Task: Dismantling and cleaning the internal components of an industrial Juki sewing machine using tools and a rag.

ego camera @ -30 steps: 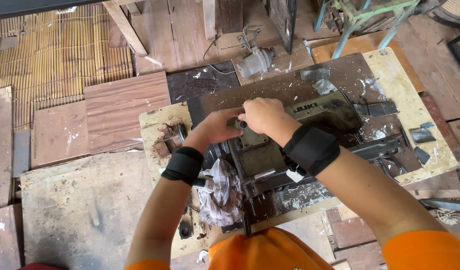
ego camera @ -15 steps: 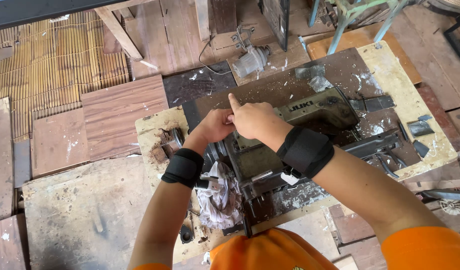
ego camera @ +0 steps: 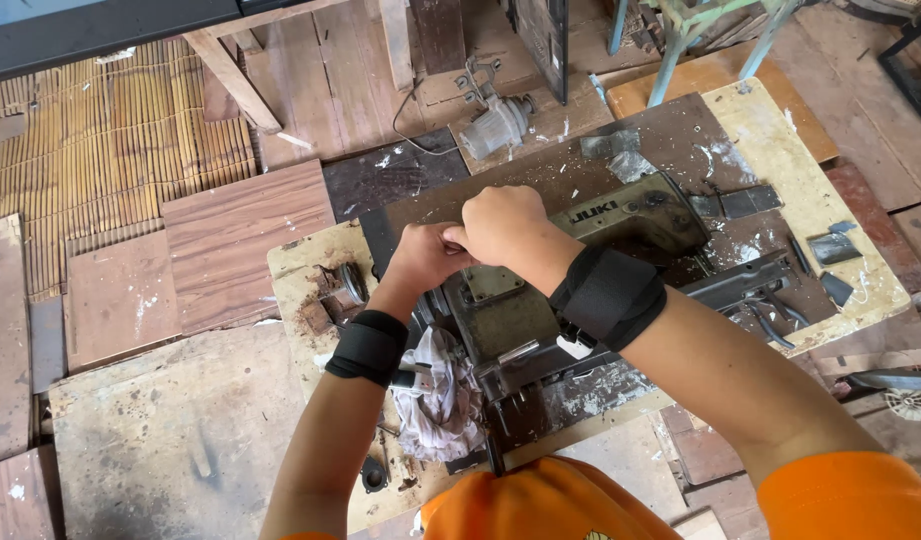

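Both hands meet atop the olive-green sewing machine head (ego camera: 580, 270) lying on the worn table (ego camera: 840, 130): left hand (ego camera: 425, 255) and right hand (ego camera: 500, 225) curl closed; what they pinch is hidden. A grey rag (ego camera: 435, 395) lies below.

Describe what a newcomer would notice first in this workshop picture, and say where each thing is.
At the centre, the left hand and right hand meet over an olive-green metal sewing machine lying on a worn wooden table. Black fabric wristbands wrap both wrists. A crumpled grey-white rag hangs below the left forearm, and a grey electric motor lies on the plank floor beyond the table.
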